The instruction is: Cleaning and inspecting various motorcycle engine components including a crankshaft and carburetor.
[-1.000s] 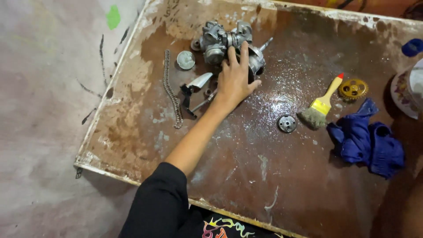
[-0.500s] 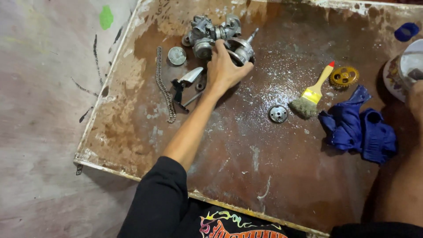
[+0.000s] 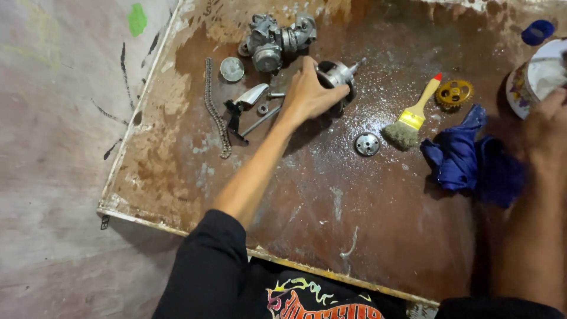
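- Metal part [image 3: 338, 75]: gripped by the left hand [image 3: 308, 93], on the tabletop [image 3: 331, 195].
- Right hand [image 3: 546, 121]: at the bowl [image 3: 534, 74], grip unclear.
- Brush [image 3: 413, 115], chain [image 3: 215, 109] untouched.

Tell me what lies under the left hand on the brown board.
The left hand grips a round silver metal part with a short shaft poking out toward the right. Its dark rim shows beside the fingers. The palm covers the near side of the part, so its underside cannot be seen.
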